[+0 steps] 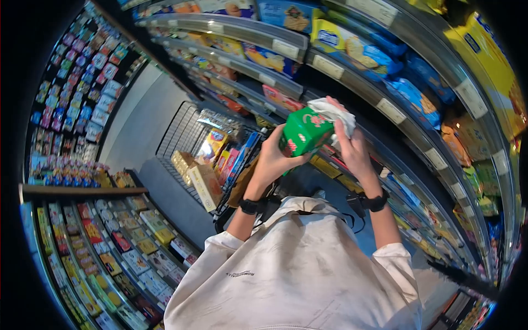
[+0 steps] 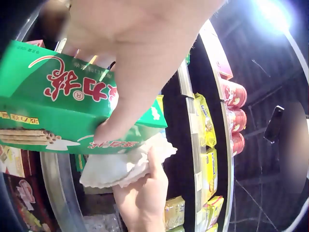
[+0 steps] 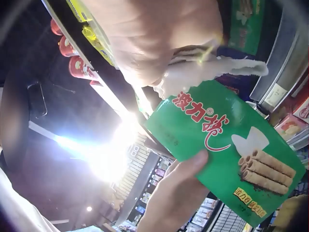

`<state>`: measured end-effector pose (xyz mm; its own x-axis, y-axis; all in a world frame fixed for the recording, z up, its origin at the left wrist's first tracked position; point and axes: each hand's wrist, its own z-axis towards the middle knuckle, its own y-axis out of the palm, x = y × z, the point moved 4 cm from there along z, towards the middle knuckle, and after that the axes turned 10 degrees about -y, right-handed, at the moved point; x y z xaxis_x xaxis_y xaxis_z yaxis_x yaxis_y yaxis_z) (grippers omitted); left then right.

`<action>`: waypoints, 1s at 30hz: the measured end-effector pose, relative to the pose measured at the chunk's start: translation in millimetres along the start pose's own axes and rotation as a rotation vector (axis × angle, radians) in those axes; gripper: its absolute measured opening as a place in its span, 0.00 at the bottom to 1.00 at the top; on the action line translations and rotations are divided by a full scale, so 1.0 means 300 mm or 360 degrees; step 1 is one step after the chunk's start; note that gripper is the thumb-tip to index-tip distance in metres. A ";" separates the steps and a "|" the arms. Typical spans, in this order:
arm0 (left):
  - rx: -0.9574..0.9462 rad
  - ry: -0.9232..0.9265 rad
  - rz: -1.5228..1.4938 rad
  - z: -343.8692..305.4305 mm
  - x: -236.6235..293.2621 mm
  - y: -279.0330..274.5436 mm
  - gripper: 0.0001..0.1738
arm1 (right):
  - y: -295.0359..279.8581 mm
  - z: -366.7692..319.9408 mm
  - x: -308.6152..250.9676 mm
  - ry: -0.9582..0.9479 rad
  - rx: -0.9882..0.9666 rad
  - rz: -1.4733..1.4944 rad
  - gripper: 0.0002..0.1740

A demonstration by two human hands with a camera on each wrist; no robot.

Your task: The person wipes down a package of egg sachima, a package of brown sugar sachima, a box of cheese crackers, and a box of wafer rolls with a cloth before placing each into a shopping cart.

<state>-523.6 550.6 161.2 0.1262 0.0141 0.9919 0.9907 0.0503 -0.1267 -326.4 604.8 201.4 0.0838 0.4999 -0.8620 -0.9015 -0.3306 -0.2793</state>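
My left hand (image 1: 270, 162) grips a green box of wafer rolls (image 1: 300, 132), thumb on one face and fingers round the other side. Pictured rolls and red lettering show on the box (image 3: 231, 140) in the right wrist view. A crumpled white cloth (image 1: 338, 115) is held in my right hand (image 1: 356, 154), up against the end of the box. In the left wrist view the thumb of that hand pins the cloth (image 2: 125, 166) over its fingers, just below the box's edge. Both hands are raised in front of the shelves.
Shelves (image 1: 385, 110) of packaged biscuits curve along the front and right. Down to the left stands a wire shopping cart (image 1: 173, 129) with several boxes and packs in it. Another low rack of packages (image 1: 118, 242) lies left, across the grey floor (image 1: 137, 115).
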 end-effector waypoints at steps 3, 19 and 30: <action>-0.0054 -0.0137 0.0116 -0.019 0.019 -0.026 0.41 | -0.008 -0.052 0.037 0.0147 0.0076 -0.0026 0.22; 0.1378 -0.0209 -0.0122 -0.109 -0.247 -0.672 0.37 | -0.124 -0.330 0.263 0.0848 0.0513 0.0494 0.27; 0.1071 -0.0956 -0.0229 -0.097 -0.693 -0.886 0.20 | -0.073 -0.410 0.217 0.0938 0.0617 0.0403 0.27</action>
<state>-811.6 505.1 -11.2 -0.2310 0.4708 0.8515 0.7318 0.6608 -0.1669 -248.9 546.1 99.3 -0.0309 -0.1018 -0.9943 -0.9993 -0.0183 0.0330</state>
